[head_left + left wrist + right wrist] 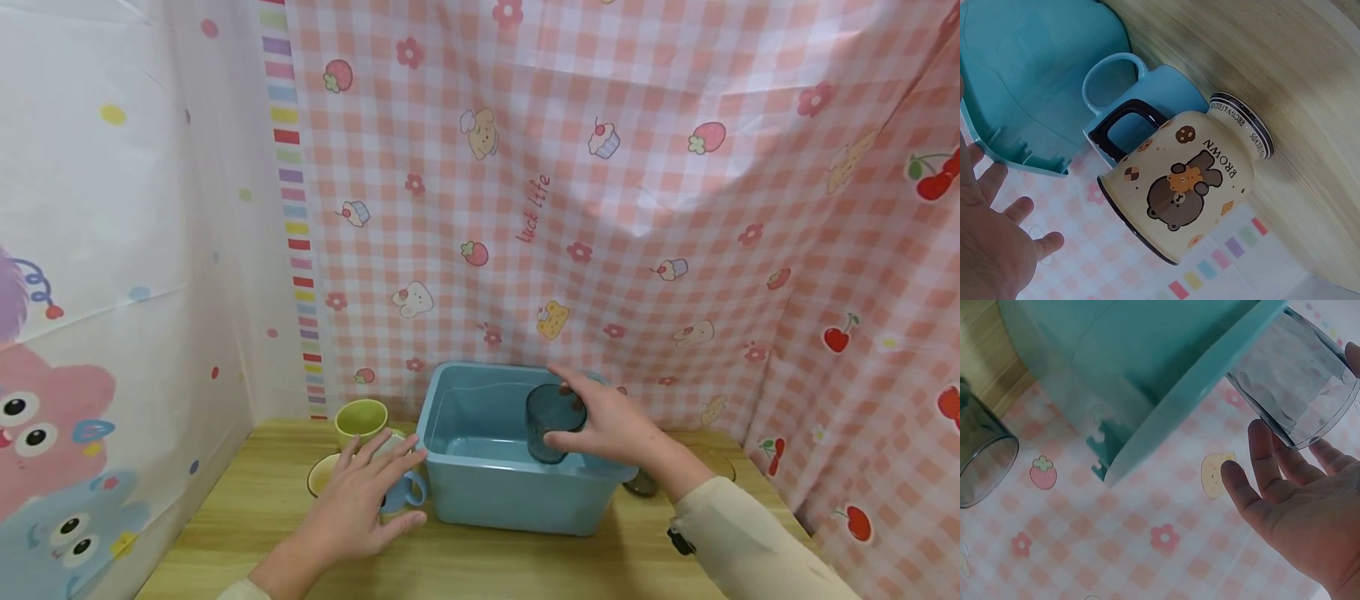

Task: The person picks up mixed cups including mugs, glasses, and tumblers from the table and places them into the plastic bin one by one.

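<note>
Glass in hand: the clear, dark-tinted glass is held at the right part of the mouth of the bin, near the front rim.
Right grip: the glass is pinched by the right hand, the thumb laid on the near side and fingers set round the far side; one finger is stood off from the wall.
Way from the grip: the glass is placed to the left of the right palm, and the hand is brought to it from the right.
Long axis: the glass is carried near upright, its mouth uppermost, its base turned down toward the bin.
Base against rim: by judgement, most is decided here; the base is lined up with the front rim in the head view, but whether it is dipped below the rim cannot be told.
Left hand: the left hand is spread above the mugs, the fingers parted and nothing gripped; whether the bin's left edge is touched cannot be told.
Nearer hand: the glass is reached only by the right; the left is set well apart from it.
Left of bin: the cream mug and blue mug are stood upright side by side; a green mug is set behind.
Right of bin: a second glass is partly hidden by the forearm.
</note>
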### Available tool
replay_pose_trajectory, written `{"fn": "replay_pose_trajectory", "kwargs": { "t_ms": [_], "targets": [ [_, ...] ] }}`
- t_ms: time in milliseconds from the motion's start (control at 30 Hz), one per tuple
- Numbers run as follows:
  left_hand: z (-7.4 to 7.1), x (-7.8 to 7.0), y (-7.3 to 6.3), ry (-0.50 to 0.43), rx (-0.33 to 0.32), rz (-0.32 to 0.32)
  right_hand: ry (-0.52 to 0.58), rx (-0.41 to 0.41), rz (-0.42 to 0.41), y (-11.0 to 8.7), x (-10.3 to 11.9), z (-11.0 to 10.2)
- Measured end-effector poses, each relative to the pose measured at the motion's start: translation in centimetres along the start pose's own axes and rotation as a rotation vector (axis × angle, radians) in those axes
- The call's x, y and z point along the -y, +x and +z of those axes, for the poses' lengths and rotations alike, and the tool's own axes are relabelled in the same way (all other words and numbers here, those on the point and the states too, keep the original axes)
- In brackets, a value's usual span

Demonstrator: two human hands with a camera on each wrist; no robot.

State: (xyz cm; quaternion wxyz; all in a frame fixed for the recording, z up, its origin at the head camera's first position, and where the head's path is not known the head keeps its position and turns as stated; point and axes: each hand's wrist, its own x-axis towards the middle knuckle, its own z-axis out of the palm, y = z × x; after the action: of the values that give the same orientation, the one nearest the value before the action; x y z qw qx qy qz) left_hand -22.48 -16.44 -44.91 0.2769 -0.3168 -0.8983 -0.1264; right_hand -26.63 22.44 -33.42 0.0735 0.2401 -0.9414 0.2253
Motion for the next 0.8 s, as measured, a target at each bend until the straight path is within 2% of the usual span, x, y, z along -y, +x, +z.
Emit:
{"fn": "replay_pose_trajectory", "kwargs": {
  "t_ms": [267,533,800],
  "targets": [
    [0.1,0.0,0.0,0.003,-0.01,0.01,0.027,0.024,0.006,0.4,0.5,1.0],
    [-0.1,-0.1,-0.2,-0.016,0.017,-0.016,0.039,0.045,0.034,0.6,0.8,2.0],
    [-0.2,-0.1,0.0,0.001,0.017,-0.007,0.073,0.063,0.046,0.9,0.9,2.5]
  ]
}}
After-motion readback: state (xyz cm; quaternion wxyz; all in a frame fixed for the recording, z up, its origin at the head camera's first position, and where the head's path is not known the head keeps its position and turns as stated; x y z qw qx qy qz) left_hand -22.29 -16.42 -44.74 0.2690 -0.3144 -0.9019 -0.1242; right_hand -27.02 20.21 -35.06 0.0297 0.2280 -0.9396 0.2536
